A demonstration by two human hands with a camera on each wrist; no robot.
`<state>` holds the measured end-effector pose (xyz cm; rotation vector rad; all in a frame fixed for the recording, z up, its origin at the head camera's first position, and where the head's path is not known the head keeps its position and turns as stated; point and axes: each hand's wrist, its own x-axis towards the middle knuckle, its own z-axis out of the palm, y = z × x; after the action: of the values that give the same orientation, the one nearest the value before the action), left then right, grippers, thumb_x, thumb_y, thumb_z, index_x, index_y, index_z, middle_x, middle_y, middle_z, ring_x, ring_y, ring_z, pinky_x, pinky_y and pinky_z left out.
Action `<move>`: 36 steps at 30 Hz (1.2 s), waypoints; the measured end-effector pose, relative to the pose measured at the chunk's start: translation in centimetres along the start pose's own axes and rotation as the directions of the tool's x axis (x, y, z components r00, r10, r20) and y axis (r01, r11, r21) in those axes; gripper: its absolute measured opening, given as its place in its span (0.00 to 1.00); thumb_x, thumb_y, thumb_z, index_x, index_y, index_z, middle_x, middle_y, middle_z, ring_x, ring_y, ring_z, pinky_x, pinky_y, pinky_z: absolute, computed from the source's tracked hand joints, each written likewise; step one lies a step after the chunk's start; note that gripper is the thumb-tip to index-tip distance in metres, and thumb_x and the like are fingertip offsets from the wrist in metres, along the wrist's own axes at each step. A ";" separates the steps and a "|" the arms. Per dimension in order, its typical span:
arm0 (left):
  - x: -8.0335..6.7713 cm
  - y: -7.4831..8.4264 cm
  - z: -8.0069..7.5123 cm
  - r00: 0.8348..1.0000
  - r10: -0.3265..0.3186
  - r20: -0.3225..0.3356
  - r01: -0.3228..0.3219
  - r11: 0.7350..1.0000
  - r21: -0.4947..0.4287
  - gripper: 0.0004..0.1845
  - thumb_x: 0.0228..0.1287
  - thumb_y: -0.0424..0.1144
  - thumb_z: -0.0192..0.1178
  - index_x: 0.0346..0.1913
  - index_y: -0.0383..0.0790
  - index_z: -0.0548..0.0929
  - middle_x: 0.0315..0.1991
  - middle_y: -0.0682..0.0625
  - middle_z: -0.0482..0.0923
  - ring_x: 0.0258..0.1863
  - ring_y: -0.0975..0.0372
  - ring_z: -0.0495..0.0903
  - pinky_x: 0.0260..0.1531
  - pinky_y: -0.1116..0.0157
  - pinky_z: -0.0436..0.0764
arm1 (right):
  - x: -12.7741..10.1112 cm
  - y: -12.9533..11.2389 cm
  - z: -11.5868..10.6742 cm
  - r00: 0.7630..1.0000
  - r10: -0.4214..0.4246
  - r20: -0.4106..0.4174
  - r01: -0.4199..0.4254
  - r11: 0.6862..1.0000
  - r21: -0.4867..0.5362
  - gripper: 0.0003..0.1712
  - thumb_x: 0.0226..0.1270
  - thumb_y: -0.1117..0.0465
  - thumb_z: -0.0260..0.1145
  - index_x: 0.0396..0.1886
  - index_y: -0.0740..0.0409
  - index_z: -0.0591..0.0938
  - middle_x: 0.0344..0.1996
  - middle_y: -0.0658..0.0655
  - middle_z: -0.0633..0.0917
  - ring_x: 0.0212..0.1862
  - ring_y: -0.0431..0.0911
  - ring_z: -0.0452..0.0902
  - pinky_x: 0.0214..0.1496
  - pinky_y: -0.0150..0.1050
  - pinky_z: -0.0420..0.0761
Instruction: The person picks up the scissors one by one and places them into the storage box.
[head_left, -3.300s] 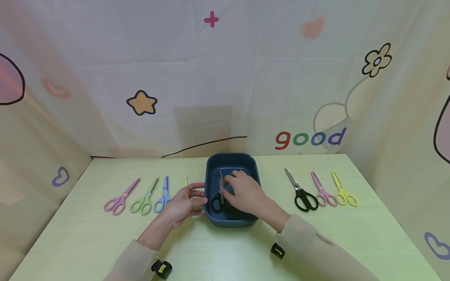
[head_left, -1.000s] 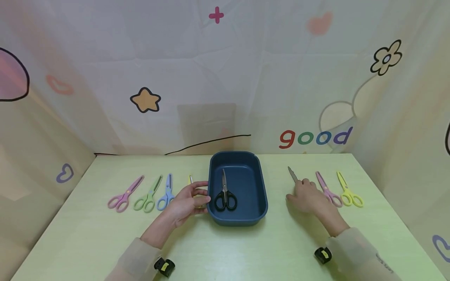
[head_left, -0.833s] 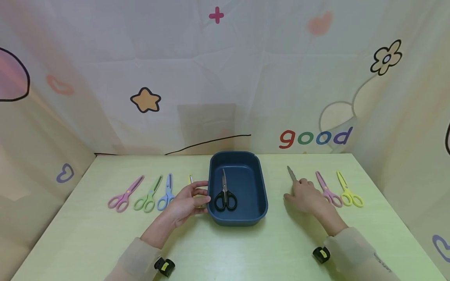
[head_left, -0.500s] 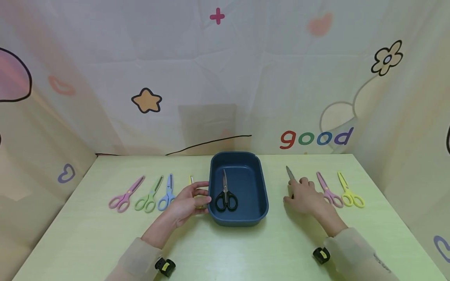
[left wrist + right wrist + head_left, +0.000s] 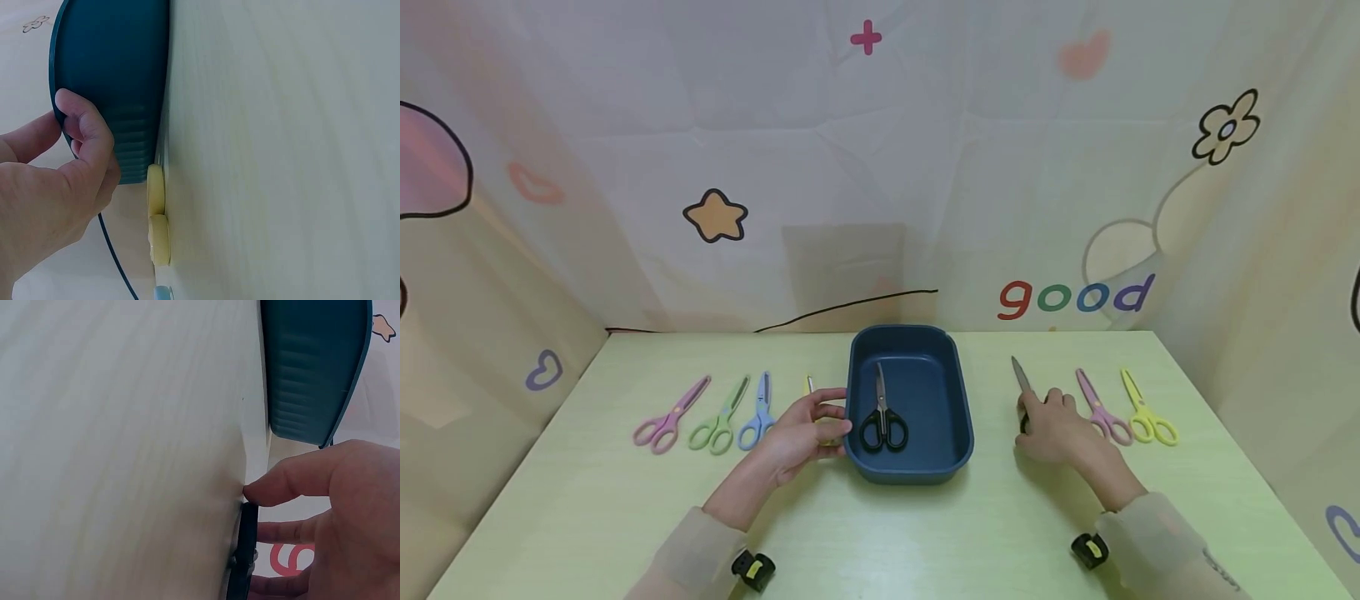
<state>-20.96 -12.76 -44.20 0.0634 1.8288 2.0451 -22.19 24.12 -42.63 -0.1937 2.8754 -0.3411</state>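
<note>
Hands first: right hand (image 5: 1054,429) is down on the black-handled scissors (image 5: 1021,377) to the right of the blue tray (image 5: 958,417), fingers curled over the handles with the thumb pressed at them, only the blade tip poking out; left hand (image 5: 797,429) sits against the tray's left wall, fingers bent onto the rim, covering most of a yellow pair (image 5: 809,385); second black pair (image 5: 882,414) lies flat inside the tray; pink scissors (image 5: 662,422), green scissors (image 5: 720,420) and blue scissors (image 5: 757,415) line up further left, another pink pair (image 5: 1101,410) and yellow-green pair (image 5: 1146,412) on the right, all on the green table (image 5: 887,533).
</note>
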 end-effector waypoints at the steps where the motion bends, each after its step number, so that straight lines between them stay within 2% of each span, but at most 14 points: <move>1: 0.0 0.0 0.0 1.000 0.001 0.001 -0.001 1.000 0.000 0.30 0.73 0.23 0.56 0.74 0.31 0.62 0.53 0.36 0.69 0.31 0.59 0.77 0.34 0.66 0.81 | 0.0 0.0 0.0 1.000 0.005 0.000 -0.005 1.000 -0.002 0.30 0.65 0.58 0.69 0.63 0.67 0.72 0.44 0.70 0.70 0.48 0.64 0.66 0.41 0.59 0.76; 6: 0.1 0.0 0.1 1.000 0.004 -0.001 -0.004 1.000 0.003 0.29 0.74 0.23 0.56 0.74 0.31 0.63 0.54 0.35 0.69 0.32 0.58 0.77 0.34 0.66 0.82 | 0.1 -0.1 0.1 1.000 0.021 -0.005 -0.022 1.000 -0.015 0.28 0.67 0.56 0.69 0.60 0.65 0.73 0.44 0.70 0.70 0.49 0.65 0.67 0.41 0.60 0.77; 14: 0.1 0.1 0.1 1.000 0.004 0.000 -0.004 1.000 -0.002 0.30 0.73 0.23 0.57 0.74 0.31 0.63 0.54 0.35 0.69 0.32 0.58 0.76 0.34 0.65 0.82 | 0.1 0.0 0.0 1.000 0.009 -0.027 -0.009 1.000 0.019 0.17 0.69 0.53 0.68 0.48 0.57 0.76 0.41 0.68 0.69 0.47 0.65 0.67 0.37 0.55 0.74; 20: 0.1 0.0 0.0 1.000 0.002 0.003 -0.002 1.000 0.002 0.30 0.73 0.24 0.57 0.75 0.31 0.62 0.54 0.35 0.69 0.32 0.58 0.76 0.34 0.65 0.82 | 0.0 -0.1 -0.1 0.999 0.011 -0.039 -0.010 0.999 0.032 0.19 0.69 0.51 0.67 0.50 0.58 0.76 0.42 0.69 0.69 0.47 0.66 0.67 0.36 0.53 0.74; 27: 0.1 0.0 0.0 1.000 0.001 0.006 -0.001 1.000 0.004 0.30 0.74 0.23 0.55 0.75 0.31 0.62 0.54 0.35 0.69 0.32 0.59 0.76 0.34 0.66 0.81 | -0.1 -0.4 -0.1 0.994 0.005 -0.111 0.000 0.999 0.045 0.19 0.68 0.50 0.66 0.49 0.58 0.76 0.42 0.70 0.70 0.46 0.65 0.67 0.31 0.50 0.73; 36: 0.0 0.1 0.1 1.000 -0.003 0.003 0.003 1.000 0.005 0.29 0.74 0.23 0.55 0.75 0.31 0.62 0.54 0.35 0.69 0.32 0.59 0.76 0.34 0.66 0.81 | -0.4 -1.6 -0.9 0.986 -0.035 -0.165 0.040 0.999 0.030 0.18 0.66 0.50 0.67 0.48 0.55 0.78 0.42 0.71 0.71 0.44 0.65 0.69 0.30 0.50 0.75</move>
<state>-20.93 -12.64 -44.09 0.0646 1.8309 2.0381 -21.84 22.85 -41.27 -0.2239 3.0297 -0.4308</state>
